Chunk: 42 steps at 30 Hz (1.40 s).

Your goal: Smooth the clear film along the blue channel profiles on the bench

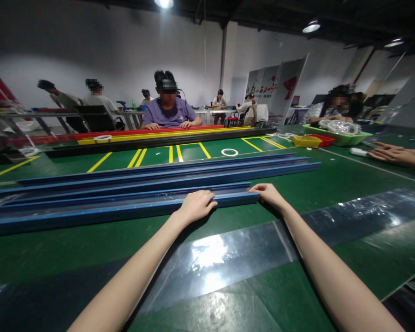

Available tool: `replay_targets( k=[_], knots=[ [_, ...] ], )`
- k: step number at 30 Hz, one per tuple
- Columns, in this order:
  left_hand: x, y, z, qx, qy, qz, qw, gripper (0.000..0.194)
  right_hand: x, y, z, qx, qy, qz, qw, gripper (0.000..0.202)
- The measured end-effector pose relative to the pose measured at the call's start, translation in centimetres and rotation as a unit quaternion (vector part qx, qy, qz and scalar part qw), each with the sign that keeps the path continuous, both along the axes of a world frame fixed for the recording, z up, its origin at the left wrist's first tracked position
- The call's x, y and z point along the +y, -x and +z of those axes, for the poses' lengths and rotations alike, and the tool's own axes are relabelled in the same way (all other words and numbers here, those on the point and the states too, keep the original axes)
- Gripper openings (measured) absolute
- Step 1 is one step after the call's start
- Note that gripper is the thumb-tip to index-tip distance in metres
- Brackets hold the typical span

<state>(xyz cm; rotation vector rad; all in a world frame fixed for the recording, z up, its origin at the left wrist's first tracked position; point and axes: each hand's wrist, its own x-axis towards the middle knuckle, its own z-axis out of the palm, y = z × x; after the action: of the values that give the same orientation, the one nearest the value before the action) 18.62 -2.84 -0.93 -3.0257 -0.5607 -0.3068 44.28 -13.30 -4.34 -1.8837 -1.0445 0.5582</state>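
Observation:
A long blue channel (100, 215) lies across the green table, open side up, with clear film visible inside its trough. Near its right end, my left hand (198, 204) is closed over the front wall, fingers curled across the edge. My right hand (270, 195) pinches the channel's right end between thumb and fingers; whether film is caught there too is hidden. Behind it lie more blue channels (193, 178), side by side. A wide strip of clear plastic film (249, 246) stretches over the table under my forearms and shines with reflections.
Red, yellow and black profiles (180, 135) lie farther back, before a seated person in purple (169, 113). A white ring (229, 152) rests beyond the blue channels. At right are a green tray (352, 137), a yellow basket (302, 141) and another person's hands (397, 154).

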Motion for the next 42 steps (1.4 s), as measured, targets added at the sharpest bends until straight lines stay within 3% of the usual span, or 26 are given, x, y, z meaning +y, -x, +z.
replay_targets(
  k=[18,25,34,42],
  knots=[
    [-0.2,0.0,0.0,-0.007,0.019,0.028,0.999,0.026,-0.3,0.3,0.4,0.033,-0.01,-0.001,0.999,0.029],
    [-0.2,0.0,0.0,-0.03,0.034,0.066,0.997,0.024,-0.3,0.2,0.3,0.034,-0.021,0.007,0.999,0.029],
    [-0.8,0.3,-1.5,-0.076,-0.083,0.007,0.994,0.024,-0.3,0.1,0.2,0.029,-0.018,0.01,0.999,0.03],
    [-0.9,0.1,-1.9,-0.089,-0.1,0.008,0.991,0.026,-0.3,0.1,0.2,0.015,-0.01,0.011,1.0,0.025]
  ],
)
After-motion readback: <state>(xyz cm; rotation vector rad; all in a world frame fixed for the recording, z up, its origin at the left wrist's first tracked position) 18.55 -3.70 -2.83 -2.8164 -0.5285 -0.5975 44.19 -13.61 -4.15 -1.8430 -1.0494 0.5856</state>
